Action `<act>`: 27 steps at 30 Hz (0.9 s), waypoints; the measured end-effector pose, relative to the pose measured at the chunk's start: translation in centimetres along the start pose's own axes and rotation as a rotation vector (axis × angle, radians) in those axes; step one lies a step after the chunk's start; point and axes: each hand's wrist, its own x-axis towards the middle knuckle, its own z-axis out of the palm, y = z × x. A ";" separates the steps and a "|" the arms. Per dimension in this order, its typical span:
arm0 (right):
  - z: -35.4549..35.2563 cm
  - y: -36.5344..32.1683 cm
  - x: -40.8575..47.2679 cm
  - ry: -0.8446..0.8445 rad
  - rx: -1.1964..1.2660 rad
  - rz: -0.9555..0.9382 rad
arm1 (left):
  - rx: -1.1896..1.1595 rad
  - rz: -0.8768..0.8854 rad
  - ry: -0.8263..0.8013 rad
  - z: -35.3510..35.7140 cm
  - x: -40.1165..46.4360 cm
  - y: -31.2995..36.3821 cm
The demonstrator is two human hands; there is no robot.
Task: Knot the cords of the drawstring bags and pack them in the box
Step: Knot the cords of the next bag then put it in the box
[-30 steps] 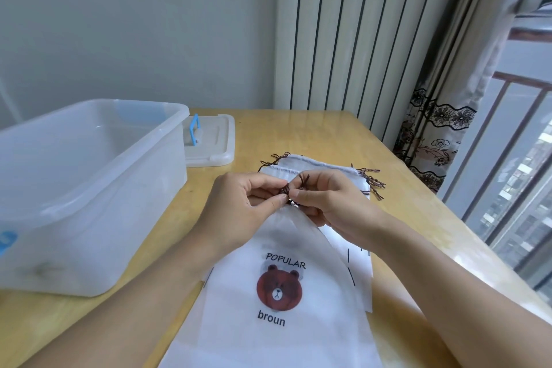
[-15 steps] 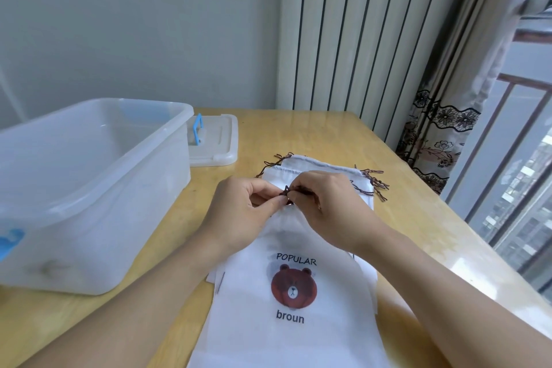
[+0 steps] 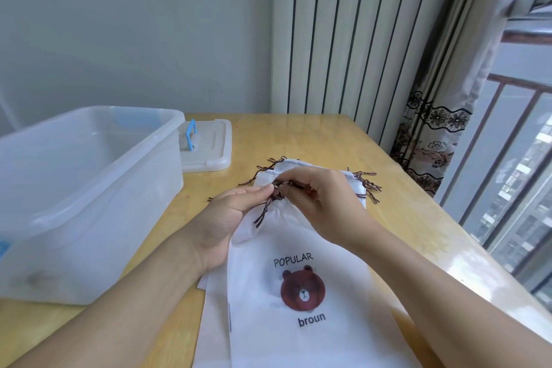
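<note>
Top bag (image 3: 298, 284): white, thin and soft, printed with a brown bear; it lies flat on the surface (image 3: 313, 140) between the forearms, mouth pointing away from the person, on top of other white bags.
Cord (image 3: 264, 212): dark brown, thin and limp; it is gathered at the middle of the bag's mouth, with loose ends hanging down over the fabric.
Left hand (image 3: 227, 218): its grip is a closed pinch, thumb and forefinger tips together on the cord at the bag's mouth; the other fingers are loosely curled.
Right hand (image 3: 322, 203): fingers curled over the same bunch of cord from the other side, pinching it; exactly how the strands pass between the fingers cannot be told.
Lower bags (image 3: 355, 185): their mouths stick out beyond the hands, with brown cord ends splayed on both sides.
Box (image 3: 89, 188): translucent plastic, open, to the left; no bags show inside it, though its near floor is hidden.
Lid (image 3: 209, 143): lies flat just behind the box, blue handle up.
Handling: bag and cord look very light and floppy, so the fabric will likely slide or bunch if tugged.
Where to hold: best on the cord close to the channel, steadying the mouth while tightening.
</note>
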 end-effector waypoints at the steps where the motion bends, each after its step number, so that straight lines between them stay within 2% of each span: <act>1: 0.1 0.1 0.0 -0.007 0.045 0.033 | -0.010 -0.009 -0.017 0.0 -0.1 0.1; 7: 0.3 0.8 -0.1 -0.059 0.259 0.220 | 0.197 0.079 0.071 0.8 0.0 -0.2; 14: 0.4 1.0 -0.2 -0.098 0.260 0.290 | 0.234 0.153 0.209 0.8 0.0 -0.3; 21: 0.1 1.1 -0.2 -0.216 0.566 0.523 | 0.213 0.214 0.295 1.6 -0.2 -0.3; 27: -1.1 1.1 0.0 -0.331 0.857 0.660 | 0.530 0.498 0.338 1.6 -0.4 -0.4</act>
